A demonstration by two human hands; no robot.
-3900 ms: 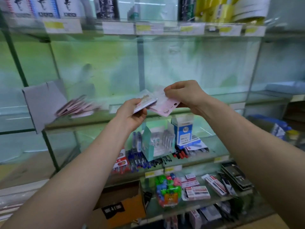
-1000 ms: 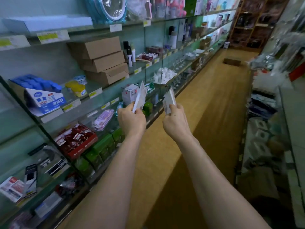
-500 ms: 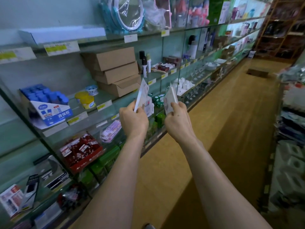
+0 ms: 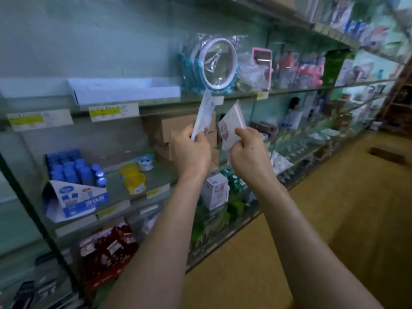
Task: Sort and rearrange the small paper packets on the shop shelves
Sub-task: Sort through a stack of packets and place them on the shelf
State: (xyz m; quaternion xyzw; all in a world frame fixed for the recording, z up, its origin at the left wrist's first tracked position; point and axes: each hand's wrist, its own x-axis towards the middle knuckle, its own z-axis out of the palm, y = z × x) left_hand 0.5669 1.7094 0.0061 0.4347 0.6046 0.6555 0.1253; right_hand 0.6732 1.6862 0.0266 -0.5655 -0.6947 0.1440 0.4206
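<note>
Mirror (image 4: 217,64) on shelf (image 4: 289,91) above cardboard boxes (image 4: 178,128).

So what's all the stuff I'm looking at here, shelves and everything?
glass shelves: several tiers, greenish, along the left
paper packets: a few in each hand, white-pink, held before the shelves
round mirror: one, white-teal, plastic-wrapped, upper shelf
flat box: one, white, upper shelf
cardboard boxes: stacked, brown, middle shelf behind the hands
blue-capped bottles: many, in a display carton, middle shelf
yellow tubs: two, middle shelf
red packs: many, lower shelf
left hand: grips packets
right hand: grips packets
</note>
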